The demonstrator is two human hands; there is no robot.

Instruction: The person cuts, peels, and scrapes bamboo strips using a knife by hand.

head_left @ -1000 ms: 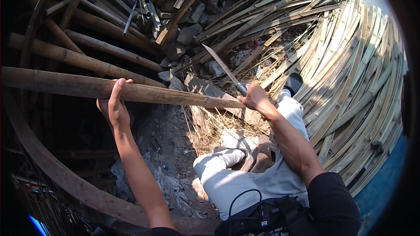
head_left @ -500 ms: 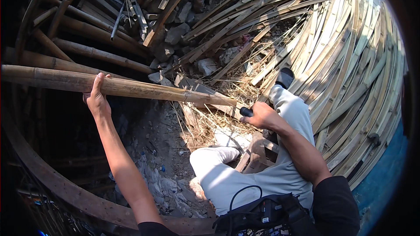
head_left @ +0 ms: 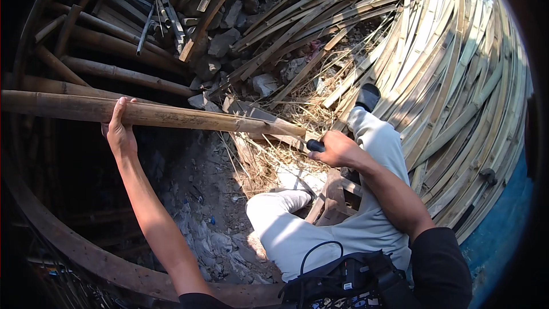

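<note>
A long bamboo pole (head_left: 189, 118) crosses in front of me from the left edge toward the middle, its right end above a straw-strewn patch. My left hand (head_left: 120, 129) is wrapped round the pole from below, thumb across its near face. My right hand (head_left: 338, 150) is closed on a black-handled tool (head_left: 315, 146) beside the pole's right end. Only the handle shows well; a thin part seems to run from it along the pole's end, too fine to make out. A wooden board (head_left: 240, 107) lies slanted behind the pole.
Split bamboo strips (head_left: 452, 91) lie heaped on the right, beside a blue surface (head_left: 497, 217). More poles (head_left: 128, 75) are stacked at the left. Stones (head_left: 224, 43) lie beyond. A wooden frame (head_left: 331, 197) stands between my legs, and a curved rim (head_left: 74, 240) borders the lower left.
Both hands, the pole and the tool have shifted slightly left in the picture, as has much of the background. Each hand keeps its hold.
</note>
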